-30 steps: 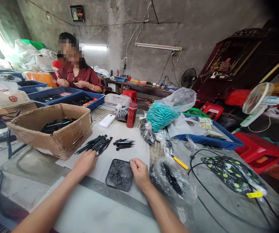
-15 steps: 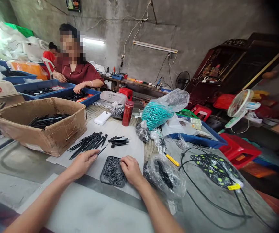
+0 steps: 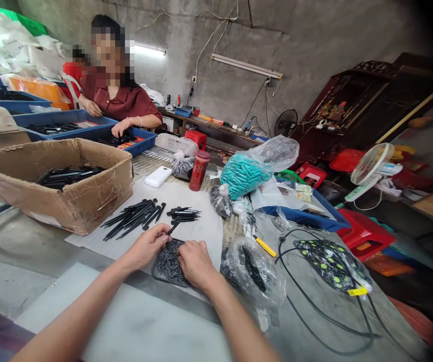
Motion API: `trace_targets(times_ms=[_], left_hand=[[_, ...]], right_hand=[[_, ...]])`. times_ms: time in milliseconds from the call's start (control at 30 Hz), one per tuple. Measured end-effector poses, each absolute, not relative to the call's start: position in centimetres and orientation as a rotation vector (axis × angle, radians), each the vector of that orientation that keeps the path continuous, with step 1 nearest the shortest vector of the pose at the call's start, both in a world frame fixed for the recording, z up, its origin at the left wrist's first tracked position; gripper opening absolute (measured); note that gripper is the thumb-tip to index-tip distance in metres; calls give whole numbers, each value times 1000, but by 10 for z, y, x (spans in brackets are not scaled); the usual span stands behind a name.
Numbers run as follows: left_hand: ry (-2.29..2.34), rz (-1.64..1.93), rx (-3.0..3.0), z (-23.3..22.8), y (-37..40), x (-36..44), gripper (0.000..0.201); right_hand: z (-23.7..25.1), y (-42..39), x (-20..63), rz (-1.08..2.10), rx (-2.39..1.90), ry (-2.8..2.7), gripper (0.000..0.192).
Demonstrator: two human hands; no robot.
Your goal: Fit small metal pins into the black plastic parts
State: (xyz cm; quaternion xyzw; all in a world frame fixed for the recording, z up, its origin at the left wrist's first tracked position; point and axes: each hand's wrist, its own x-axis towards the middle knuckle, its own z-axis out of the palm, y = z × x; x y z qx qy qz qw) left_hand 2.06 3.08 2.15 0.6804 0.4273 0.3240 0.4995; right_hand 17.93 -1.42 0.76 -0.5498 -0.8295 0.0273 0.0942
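My left hand (image 3: 149, 247) is closed, thumb and fingers pinching a slim black stick-like tool (image 3: 173, 227) above the far edge of a black tray. Small dark metal pins, like screwdriver bits, fill this tray (image 3: 154, 271). Over its right side, my right hand (image 3: 197, 261) has its fingers curled down at the pins; whatever is between the fingertips is hidden. Beyond my left hand lies a loose pile of similar black tools (image 3: 131, 217) with flat, wide ends. A smaller, neater group of black tools (image 3: 184, 214) with thin metal tips lies beyond the tray.
A cardboard box (image 3: 99, 201) with black tools stands at the left. A red bottle (image 3: 199, 171), a white power bank (image 3: 158, 176) and a bag of teal pieces (image 3: 244, 176) are farther back. Right are a yellow cutter (image 3: 265, 247) and black cable (image 3: 318, 322). A co-worker (image 3: 120, 105) sits opposite.
My left hand has moved right to the tray with the tool, whose visible end now points up and right. My right hand has shifted left over the pins, fingers curled in.
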Motion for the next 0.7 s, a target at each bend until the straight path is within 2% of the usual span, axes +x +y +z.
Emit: trace_targets(times_ms=[233,700], left_hand=[[1007,818,1647,11,30,13,21],[939,823,1557,11,29,8,25]], right_hand=[[11,-17,180,87,-1645,-2476,12],[4,-16,185,376,-1479,-2232,21]])
